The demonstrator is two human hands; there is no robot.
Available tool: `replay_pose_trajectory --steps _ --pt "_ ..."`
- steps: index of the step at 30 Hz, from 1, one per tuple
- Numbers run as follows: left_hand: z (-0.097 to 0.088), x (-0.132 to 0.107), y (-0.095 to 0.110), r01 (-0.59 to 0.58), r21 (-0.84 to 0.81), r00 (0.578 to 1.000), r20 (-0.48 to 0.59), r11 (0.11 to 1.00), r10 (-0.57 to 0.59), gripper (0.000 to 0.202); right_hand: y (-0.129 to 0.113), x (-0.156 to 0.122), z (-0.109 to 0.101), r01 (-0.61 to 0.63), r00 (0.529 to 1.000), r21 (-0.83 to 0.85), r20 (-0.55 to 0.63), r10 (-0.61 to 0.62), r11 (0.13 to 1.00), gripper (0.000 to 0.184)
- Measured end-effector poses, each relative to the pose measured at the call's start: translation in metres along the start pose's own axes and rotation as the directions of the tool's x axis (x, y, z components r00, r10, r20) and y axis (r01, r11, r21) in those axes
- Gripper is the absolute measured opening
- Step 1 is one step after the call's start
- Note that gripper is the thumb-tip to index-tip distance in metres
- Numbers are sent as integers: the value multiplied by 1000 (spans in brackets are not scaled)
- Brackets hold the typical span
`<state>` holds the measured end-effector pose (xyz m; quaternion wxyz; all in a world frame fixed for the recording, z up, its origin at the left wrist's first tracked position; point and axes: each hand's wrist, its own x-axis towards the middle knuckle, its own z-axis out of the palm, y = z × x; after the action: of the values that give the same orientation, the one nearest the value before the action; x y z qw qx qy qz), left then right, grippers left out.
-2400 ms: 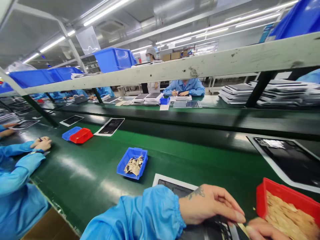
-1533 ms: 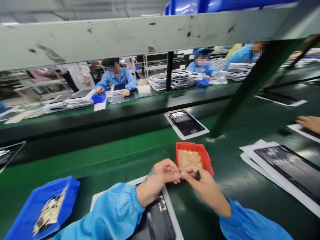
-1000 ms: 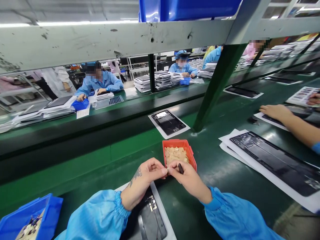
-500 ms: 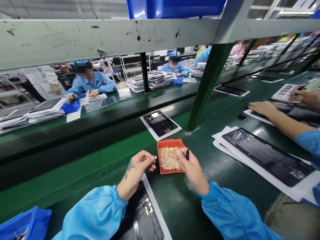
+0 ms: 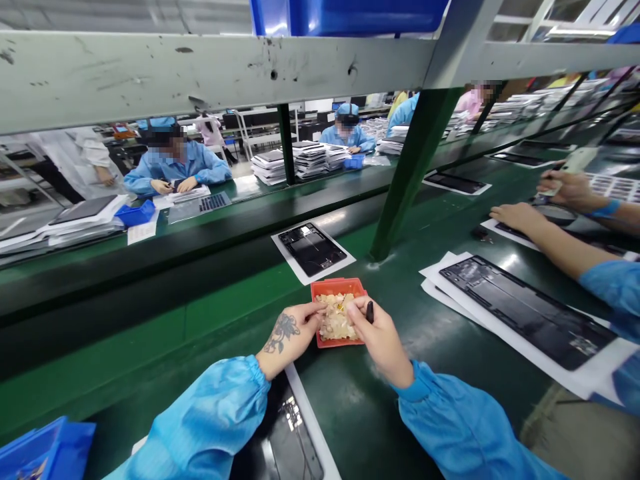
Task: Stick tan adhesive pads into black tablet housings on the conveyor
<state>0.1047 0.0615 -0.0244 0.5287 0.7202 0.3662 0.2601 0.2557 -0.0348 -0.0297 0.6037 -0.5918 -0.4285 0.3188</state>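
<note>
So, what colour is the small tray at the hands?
The small tray is red, clearest in the head view.

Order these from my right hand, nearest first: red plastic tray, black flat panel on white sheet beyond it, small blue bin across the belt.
From the right hand:
1. Red plastic tray: right at its fingers.
2. Black flat panel on white sheet: just beyond the tray.
3. Small blue bin: far left, across the belt.

Left hand (image 5: 289, 329) beside right hand (image 5: 379, 333), fingers (image 5: 351, 307) curled.

Glossy plastic red tray (image 5: 323, 289); shiny green belt (image 5: 240, 303).
</note>
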Motion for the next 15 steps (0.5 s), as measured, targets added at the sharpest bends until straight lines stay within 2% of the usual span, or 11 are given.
replay_pose_trajectory --steps 3,6,9,12,15 --pt "-4 -4 3 65 -92 996 65 994 -59 27 -4 -2 1 -7 999 -6 53 7 1000 36" --pt "-6 -11 11 133 -218 978 184 967 -93 41 -9 -3 3 -18 989 11 146 16 1000 37" --pt "-10 -20 18 217 -416 957 270 883 -108 37 -10 -4 4 -30 971 30 237 22 999 36" --pt "-15 -26 20 252 -525 953 282 813 -113 26 -8 -4 5 -22 966 10 257 19 1000 34" --pt "-18 -29 19 219 -492 960 262 843 -96 21 -7 -5 6 -6 965 -31 260 14 1000 32"
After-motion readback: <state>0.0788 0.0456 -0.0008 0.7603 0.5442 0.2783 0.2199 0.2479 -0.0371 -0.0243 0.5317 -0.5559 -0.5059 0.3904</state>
